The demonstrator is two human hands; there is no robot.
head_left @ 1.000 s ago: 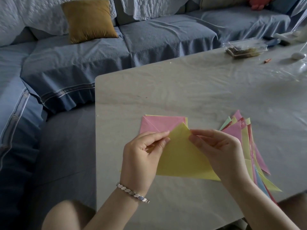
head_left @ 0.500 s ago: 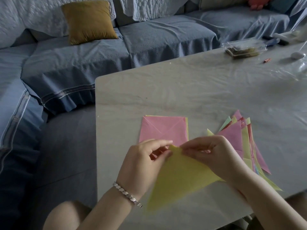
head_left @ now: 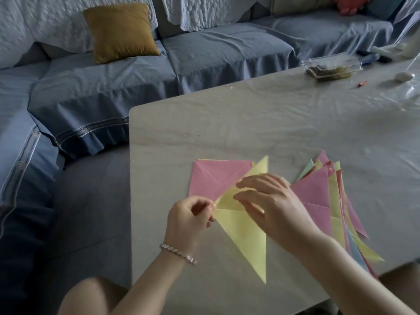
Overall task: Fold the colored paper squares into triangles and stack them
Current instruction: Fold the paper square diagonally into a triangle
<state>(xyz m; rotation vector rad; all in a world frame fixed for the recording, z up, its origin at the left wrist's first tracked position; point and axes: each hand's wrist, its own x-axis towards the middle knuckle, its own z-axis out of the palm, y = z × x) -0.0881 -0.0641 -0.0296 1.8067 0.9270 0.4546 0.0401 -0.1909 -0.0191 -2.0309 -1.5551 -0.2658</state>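
A yellow paper (head_left: 244, 233), folded into a long triangle, lies on the table in front of me. My left hand (head_left: 189, 220) pinches its left corner between thumb and fingertips. My right hand (head_left: 271, 205) rests flat on the paper's upper part, fingers spread and pressing it down. Behind it sits a small stack of paper squares with a pink sheet on top (head_left: 216, 177). To the right, a fanned stack of folded triangles (head_left: 318, 196) in pink, yellow, green and blue reaches the table's near edge.
The pale table (head_left: 250, 123) has its left edge just left of my hands. At the far right stand a clear plastic box (head_left: 331, 67), a small red item (head_left: 363, 84) and a white object (head_left: 404, 76). A blue sofa with a mustard cushion (head_left: 120, 32) lies behind.
The yellow paper went from held up between both hands to lying folded on the table. My right hand moved from pinching its tip to pressing flat on it.
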